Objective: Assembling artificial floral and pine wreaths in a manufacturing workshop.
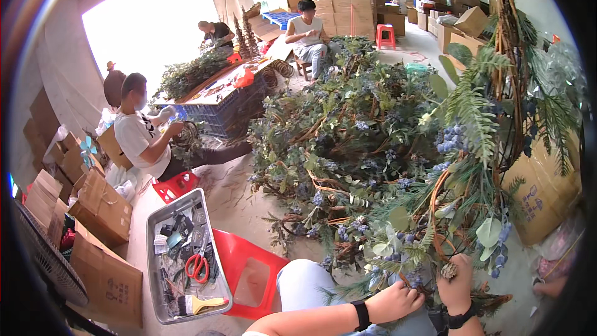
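Note:
In front of me on the right, a vine wreath [438,193] carries fern fronds, grey-green leaves, blue berries and a small pine cone [449,270]. My right hand [457,284] is closed round the wreath's lower part, its fingers curled beside the pine cone. Just left of it, my left hand [396,302] has its fingers pinched together among the foliage by a brown stem and some blue berries [413,279]. What lies between those fingertips is too small to make out. Dark bands circle both wrists.
A large heap of similar wreaths [348,118] fills the middle. A grey tray [151,274] holding red-handled scissors [198,265] and a yellow-handled brush [202,304] rests by a red stool [264,274]. Cardboard boxes [106,280] and a fan [50,252] stand left. Several people work beyond.

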A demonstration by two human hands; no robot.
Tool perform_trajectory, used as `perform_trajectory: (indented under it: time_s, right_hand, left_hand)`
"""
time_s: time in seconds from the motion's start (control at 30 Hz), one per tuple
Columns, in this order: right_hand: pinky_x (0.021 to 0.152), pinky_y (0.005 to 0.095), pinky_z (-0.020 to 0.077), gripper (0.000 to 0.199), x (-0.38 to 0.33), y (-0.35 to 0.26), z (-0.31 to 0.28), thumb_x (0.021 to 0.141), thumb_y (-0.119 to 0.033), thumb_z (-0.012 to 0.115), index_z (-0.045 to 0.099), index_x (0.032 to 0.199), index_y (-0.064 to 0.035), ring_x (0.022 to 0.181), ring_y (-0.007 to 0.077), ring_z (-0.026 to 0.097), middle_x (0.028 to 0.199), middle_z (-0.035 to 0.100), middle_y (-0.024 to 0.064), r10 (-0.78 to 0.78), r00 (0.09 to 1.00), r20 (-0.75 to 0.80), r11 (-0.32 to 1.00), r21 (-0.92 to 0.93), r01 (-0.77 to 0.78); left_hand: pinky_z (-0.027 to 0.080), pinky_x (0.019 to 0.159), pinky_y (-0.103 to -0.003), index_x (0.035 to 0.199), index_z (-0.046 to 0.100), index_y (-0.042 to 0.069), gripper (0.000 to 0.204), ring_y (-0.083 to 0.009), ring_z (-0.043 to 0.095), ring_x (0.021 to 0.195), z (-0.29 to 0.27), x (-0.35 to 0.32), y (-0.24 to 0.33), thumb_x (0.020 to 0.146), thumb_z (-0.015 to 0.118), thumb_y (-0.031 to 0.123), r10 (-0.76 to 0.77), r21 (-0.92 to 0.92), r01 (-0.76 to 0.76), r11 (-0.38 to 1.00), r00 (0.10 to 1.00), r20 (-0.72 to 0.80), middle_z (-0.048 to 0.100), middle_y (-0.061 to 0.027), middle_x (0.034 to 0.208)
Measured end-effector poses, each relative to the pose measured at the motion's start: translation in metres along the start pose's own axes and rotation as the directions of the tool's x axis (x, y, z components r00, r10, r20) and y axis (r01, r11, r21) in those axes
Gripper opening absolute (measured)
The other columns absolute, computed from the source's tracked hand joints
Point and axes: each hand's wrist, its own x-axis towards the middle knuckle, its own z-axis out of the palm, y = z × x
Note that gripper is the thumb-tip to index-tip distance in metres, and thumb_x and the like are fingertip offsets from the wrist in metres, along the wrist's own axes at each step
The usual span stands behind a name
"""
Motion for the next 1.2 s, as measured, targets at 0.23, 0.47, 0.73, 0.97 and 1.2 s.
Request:
perform_trajectory:
  time_s: [0.23,0.47,0.73,0.97,1.2]
  right_hand:
    - [0.068,0.0446,0.0411,0.031,0.0,-0.002,0.004,0.06,-0.005,0.065,0.048,0.086,-0.0017,0.078,0.0396,0.051,0.081,0.051,0.0158,-0.036,0.999,0.004,0.999,0.014,0.036]
    - [0.067,0.0425,0.0416,0.026,0.003,-0.006,-0.002,0.06,-0.005,0.064,0.051,0.082,-0.003,0.078,0.0388,0.052,0.077,0.052,0.016,0.028,0.999,-0.029,0.999,0.044,-0.027]
    - [0.064,0.0414,0.0439,0.031,0.0,-0.007,0.006,0.061,-0.011,0.07,0.055,0.087,-0.0047,0.072,0.0371,0.055,0.074,0.057,0.0133,0.061,0.998,-0.008,0.996,0.069,-0.061]
    - [0.076,0.038,0.0466,0.033,-0.002,-0.021,0.003,0.069,-0.026,0.07,0.06,0.095,-0.0074,0.091,0.0338,0.058,0.096,0.061,0.0147,0.264,0.946,0.189,0.959,0.057,-0.279]
    - [0.083,0.0418,0.0433,0.041,0.015,-0.021,0.009,0.073,-0.035,0.067,0.064,0.103,-0.0068,0.095,0.0316,0.058,0.103,0.063,0.0144,-0.181,0.983,0.009,0.983,-0.032,0.181]
  left_hand:
    - [0.042,0.066,-0.031,0.103,0.055,0.011,0.025,-0.0156,0.056,0.076,-0.004,0.004,0.005,0.08,0.052,0.018,0.01,-0.04,-0.008,0.999,0.998,0.055,0.052,-0.0029,0.09]
    - [0.042,0.073,-0.032,0.094,0.058,0.012,0.02,-0.0173,0.053,0.085,-0.017,0.001,-0.013,0.077,0.054,0.022,0.088,-0.165,-0.094,0.982,0.995,-0.042,0.055,-0.0038,0.104]
    - [0.047,0.073,-0.03,0.082,0.056,0.01,0.009,-0.0188,0.057,0.099,-0.04,-0.008,-0.032,0.075,0.056,0.016,0.173,-0.36,-0.162,0.919,0.985,0.0,0.059,-0.0045,0.107]
    - [0.048,0.057,-0.03,0.075,0.055,0.009,0.007,-0.018,0.06,0.08,-0.059,0.005,-0.02,0.072,0.055,0.016,0.153,-0.214,-0.132,0.968,0.985,0.085,0.059,-0.0045,0.098]
    - [0.042,0.081,-0.039,0.094,0.063,0.011,0.019,-0.022,0.053,0.095,0.01,-0.04,-0.015,0.08,0.052,0.018,0.042,-0.236,0.017,0.972,0.969,0.243,0.06,-0.0044,0.096]
